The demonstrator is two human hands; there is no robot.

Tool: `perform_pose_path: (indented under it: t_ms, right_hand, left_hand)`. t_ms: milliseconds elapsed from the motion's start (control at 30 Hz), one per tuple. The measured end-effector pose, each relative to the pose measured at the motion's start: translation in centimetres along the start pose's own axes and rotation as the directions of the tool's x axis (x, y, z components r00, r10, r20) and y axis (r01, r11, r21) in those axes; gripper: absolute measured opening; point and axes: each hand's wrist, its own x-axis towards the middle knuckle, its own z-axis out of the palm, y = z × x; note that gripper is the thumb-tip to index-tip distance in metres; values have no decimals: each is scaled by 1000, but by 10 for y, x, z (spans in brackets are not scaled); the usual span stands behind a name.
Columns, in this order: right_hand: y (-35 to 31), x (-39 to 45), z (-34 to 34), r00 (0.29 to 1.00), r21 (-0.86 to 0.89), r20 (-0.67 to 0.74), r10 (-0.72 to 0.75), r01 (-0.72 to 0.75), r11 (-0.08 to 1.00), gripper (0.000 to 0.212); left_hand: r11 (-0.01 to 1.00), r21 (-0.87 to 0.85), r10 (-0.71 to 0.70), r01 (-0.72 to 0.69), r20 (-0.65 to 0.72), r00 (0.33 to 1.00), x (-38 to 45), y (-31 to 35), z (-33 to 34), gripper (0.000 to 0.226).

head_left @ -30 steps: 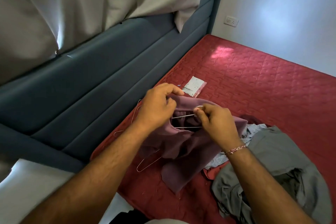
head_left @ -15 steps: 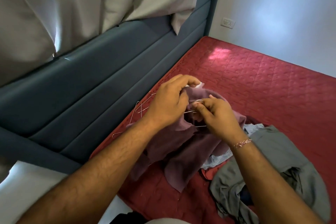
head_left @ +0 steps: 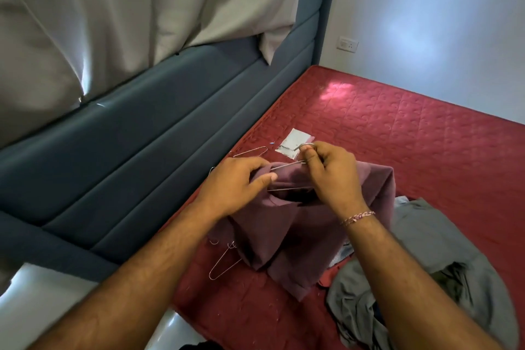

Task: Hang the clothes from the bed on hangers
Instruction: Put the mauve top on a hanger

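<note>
The right hand (head_left: 333, 176) is pinching the wire hanger (head_left: 287, 165) at its hook while the left hand (head_left: 237, 182) is gripping the soft, limp purple shirt (head_left: 284, 230) by its collar, just above the red mattress (head_left: 412, 133), where the thin wire is likely bending easily.

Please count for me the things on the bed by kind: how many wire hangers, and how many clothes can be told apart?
Wire hangers: 3, held hanger, far hanger, near hanger.
Clothes told apart: 2, mauve garment, grey garment; more cloth partly hidden between.
Total: 5
</note>
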Motion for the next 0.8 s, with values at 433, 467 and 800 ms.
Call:
perform_pose_path:
  t_ms: [433,467,800]
  right_hand:
    - [-14,32,-35,921,-92,238,-308,337,937,20]
    - [-23,29,-29,910,27,207,-360,363,932,20]
    - [-147,7,29,769,305,269,-580,504,808,17]
  left_hand:
    - [988,157,50,6,-349,936,-37,-9,-88,16]
    - [986,161,29,32,-368,929,-47,-13,-97,16]
    - [967,84,-147,241,-587,796,-202,-55,-220,12]
